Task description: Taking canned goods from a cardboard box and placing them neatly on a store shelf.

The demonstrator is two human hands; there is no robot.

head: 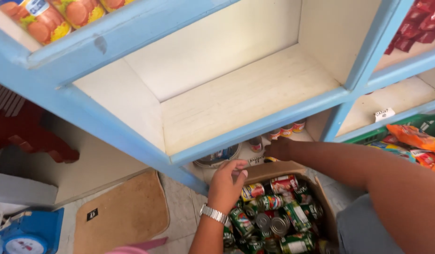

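A cardboard box (321,193) stands on the floor, filled with several cans (274,202) that have green and red labels. My left hand (227,181), a metal watch on its wrist, has its fingers curled at the left end of the box's back flap. What it holds, if anything, is hidden. My right hand (278,148) reaches under the blue shelf edge (255,129) into the lower compartment. It is closed beside a few small cans (285,130) standing there, and its palm is hidden.
Above the hands is a bare white shelf compartment (241,99) with blue trim. Cans with red labels (43,19) stand on the top shelf and snack packets (415,138) lie at the right. A tan mat (123,211) and a blue scale (24,235) are on the floor at left.
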